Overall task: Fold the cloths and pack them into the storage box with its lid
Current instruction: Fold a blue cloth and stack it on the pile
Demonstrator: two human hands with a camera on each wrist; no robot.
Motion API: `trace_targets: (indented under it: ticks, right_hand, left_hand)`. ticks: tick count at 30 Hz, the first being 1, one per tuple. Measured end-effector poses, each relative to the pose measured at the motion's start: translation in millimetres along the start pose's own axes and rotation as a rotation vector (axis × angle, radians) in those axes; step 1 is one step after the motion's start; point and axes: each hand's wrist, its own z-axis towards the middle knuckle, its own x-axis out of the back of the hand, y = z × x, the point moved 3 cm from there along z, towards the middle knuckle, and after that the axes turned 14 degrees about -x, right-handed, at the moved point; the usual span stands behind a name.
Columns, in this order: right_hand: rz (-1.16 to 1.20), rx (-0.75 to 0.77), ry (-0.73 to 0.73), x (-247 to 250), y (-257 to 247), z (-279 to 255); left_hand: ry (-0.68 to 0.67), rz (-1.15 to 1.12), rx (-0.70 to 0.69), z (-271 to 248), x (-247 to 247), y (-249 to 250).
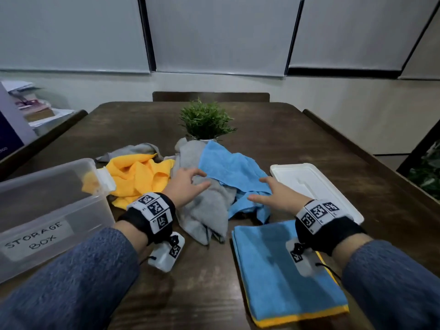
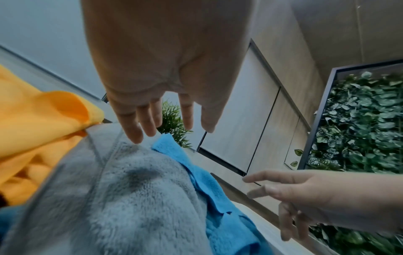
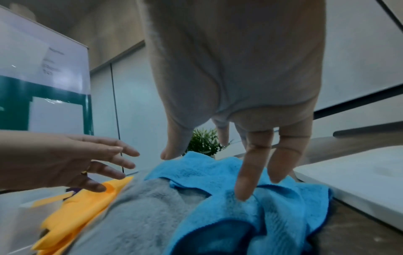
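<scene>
A heap of loose cloths lies mid-table: a grey cloth (image 1: pixel 207 206), a blue cloth (image 1: pixel 233 170) and a yellow cloth (image 1: pixel 140 177). My left hand (image 1: pixel 190 184) hovers open just over the grey cloth (image 2: pixel 130 198), fingers spread. My right hand (image 1: pixel 271 190) is open over the blue cloth (image 3: pixel 250 207), one fingertip touching it. Two folded cloths, blue (image 1: pixel 273 277) over yellow, lie stacked at the near right under my right wrist. The clear storage box (image 1: pixel 47 210) stands at the left. Its white lid (image 1: pixel 314 186) lies at the right.
A small potted plant (image 1: pixel 206 120) stands behind the heap. Another grey cloth (image 1: pixel 133 150) lies behind the yellow one. Dark chairs ring the wooden table (image 1: pixel 297 139). Papers and a board sit at the far left.
</scene>
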Motion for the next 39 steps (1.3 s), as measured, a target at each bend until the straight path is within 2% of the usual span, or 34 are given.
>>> trace_targets:
  ticks: [3, 8, 11, 15, 18, 23, 29, 31, 33, 35, 39]
  right_hand:
    - [0.008, -0.015, -0.010, 0, -10, 29]
    - [-0.046, -0.087, -0.055, -8, -11, 76]
    - [-0.086, -0.105, -0.050, -12, -10, 95]
    - [-0.100, -0.110, -0.017, -15, -10, 107]
    - [-0.059, -0.064, 0.103, -7, -9, 106]
    - [-0.005, 0.016, 0.378, 24, -27, 77]
    - [0.054, 0.260, 0.540, 55, -78, 11]
    - [0.072, 0.338, 0.592, 62, -93, -10]
    - [0.121, 0.432, 0.577, 65, -108, -30]
    - [0.202, 0.519, 0.485, 63, -122, -50]
    - [0.124, 0.629, 0.328, 47, -139, -83]
  left_hand:
    - [0.041, -0.007, 0.032, 23, 1, -14]
    - [-0.072, -0.023, 0.058, 54, -12, -27]
    - [-0.077, -0.050, 0.050, 66, -16, -34]
    - [0.028, -0.111, 0.038, 71, -16, -37]
    - [0.130, -0.252, 0.049, 66, -6, -36]
    - [0.246, -0.183, -0.070, 50, 35, -15]
    - [0.554, -0.237, -0.231, 8, 103, 23]
    - [0.626, -0.179, -0.292, -14, 128, 36]
    - [0.654, -0.151, -0.328, -34, 152, 42]
    - [0.663, -0.220, -0.327, -56, 169, 46]
    - [0.799, -0.211, -0.322, -96, 200, 53]
